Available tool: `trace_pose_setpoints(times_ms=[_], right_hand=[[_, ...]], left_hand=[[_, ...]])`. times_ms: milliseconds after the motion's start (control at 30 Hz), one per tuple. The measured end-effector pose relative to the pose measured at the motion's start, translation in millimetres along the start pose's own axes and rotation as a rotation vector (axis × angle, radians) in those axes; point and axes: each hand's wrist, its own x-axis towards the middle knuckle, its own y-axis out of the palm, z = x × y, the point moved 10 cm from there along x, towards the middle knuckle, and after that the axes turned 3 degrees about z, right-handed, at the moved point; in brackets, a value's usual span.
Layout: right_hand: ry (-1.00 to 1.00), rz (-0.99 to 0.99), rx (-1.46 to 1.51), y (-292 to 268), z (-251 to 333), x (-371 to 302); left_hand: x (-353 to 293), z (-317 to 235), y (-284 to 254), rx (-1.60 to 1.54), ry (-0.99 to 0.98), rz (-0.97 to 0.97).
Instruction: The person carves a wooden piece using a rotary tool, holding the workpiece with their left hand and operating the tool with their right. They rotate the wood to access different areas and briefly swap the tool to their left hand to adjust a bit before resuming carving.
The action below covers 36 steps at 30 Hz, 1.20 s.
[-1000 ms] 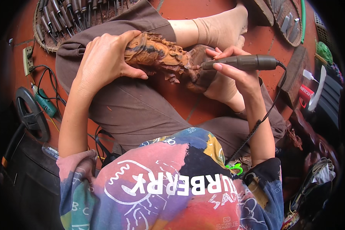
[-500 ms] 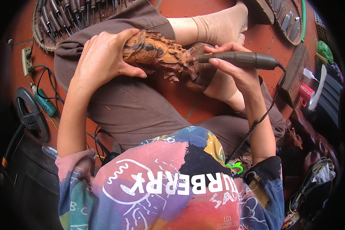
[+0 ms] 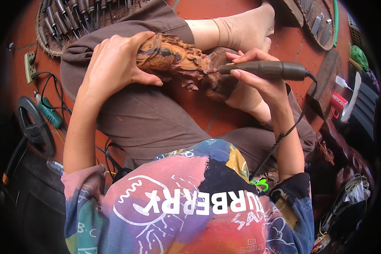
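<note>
An ornate brown wood carving [image 3: 171, 55] lies across in front of me, between my legs, with orange-brown and darker patches. My left hand [image 3: 114, 67] is wrapped over its left end, thumb along the near side. In my right hand [image 3: 260, 78] is a dark corded rotary carving tool [image 3: 269, 70], held pen-like between thumb and fingers. Its narrow tip points left at the carving's right end and appears to meet it; the exact contact is too small to make out. The tool's coiled cord [image 3: 300, 116] hangs down past my right forearm.
A round tray [image 3: 42, 36] of wooden-handled chisels stands at the far left. Beside my left knee are a power strip [image 3: 30, 67] and black cables. Another tray [image 3: 326, 40] with blades, a wooden block [image 3: 326, 84] and a red mug [image 3: 338, 103] are on the right.
The rotary tool in my right hand has shifted very slightly, its body sitting a little lower. My left hand and the carving stay almost in place.
</note>
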Motion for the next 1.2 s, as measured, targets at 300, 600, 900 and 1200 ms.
trace_pose_setpoints(times_ms=[300, 600, 900, 1200], right_hand=[[-0.178, -0.114, -0.128, 3.9, 14.6, -11.2], [-0.639, -0.373, -0.612, 54.5, 23.2, -81.8], [-0.619, -0.389, -0.754, 60.9, 19.1, -82.0], [-0.559, -0.392, -0.788, 63.3, 21.2, -72.0]], left_hand=[[1.3, 1.9, 2.6, 0.019, -0.016, 0.016], [2.1, -0.2, -1.0, 0.024, -0.029, 0.029], [1.2, -0.4, -1.0, 0.027, -0.026, 0.02], [1.1, 6.8, 8.1, 0.008, -0.112, 0.126]])
